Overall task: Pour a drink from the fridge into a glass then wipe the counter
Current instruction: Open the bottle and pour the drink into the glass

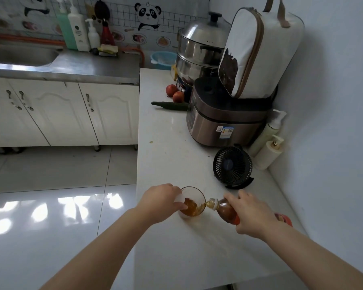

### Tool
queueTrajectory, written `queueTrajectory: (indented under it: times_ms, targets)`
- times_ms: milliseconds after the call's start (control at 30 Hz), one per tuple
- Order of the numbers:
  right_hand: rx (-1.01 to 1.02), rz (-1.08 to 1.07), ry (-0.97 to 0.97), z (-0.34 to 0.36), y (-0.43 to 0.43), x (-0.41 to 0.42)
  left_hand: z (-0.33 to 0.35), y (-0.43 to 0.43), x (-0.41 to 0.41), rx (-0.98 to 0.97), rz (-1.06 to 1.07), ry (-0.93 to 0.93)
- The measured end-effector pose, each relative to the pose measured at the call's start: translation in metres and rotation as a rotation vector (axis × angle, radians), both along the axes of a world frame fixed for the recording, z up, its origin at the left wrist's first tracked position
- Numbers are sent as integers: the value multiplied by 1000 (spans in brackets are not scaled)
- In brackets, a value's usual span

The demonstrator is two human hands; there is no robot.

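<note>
A clear glass [194, 198] stands on the white counter [166, 147] near its left edge, partly filled with amber drink. My left hand [161, 198] grips the glass from its left side. My right hand [253, 213] holds a plastic bottle [226, 210] of brown drink with an orange label, tipped leftwards. The bottle's open neck rests at the glass rim, and a stream of drink runs into the glass. My right hand hides the rear half of the bottle.
A small black fan [232, 166] stands just behind the glass. Farther back are a rice cooker [222, 122] with a white bag [258, 53] on top, a steel steamer [199, 51], two pump bottles [268, 147], a cucumber [170, 105] and two red fruits [174, 93]. A steel sink [19, 55] is at left.
</note>
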State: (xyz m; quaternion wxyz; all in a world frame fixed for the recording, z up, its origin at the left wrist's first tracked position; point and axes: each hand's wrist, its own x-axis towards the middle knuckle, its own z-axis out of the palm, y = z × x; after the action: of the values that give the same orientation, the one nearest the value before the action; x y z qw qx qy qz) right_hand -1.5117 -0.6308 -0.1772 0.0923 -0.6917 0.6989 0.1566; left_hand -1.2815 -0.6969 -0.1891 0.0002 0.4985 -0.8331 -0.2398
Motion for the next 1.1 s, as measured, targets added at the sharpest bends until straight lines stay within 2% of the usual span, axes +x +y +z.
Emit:
queueTrajectory:
  times_ms: [300, 600, 1100]
  targets:
    - [-124, -177, -380, 4, -1, 8, 14, -3, -5, -19, -7, 23]
    - [-259, -235, -659, 20, 6, 16, 68, -12, -20, -127, -32, 135]
    - [-421, -183, -800, 45, 1, 23, 144, -4, -59, -166, -130, 154]
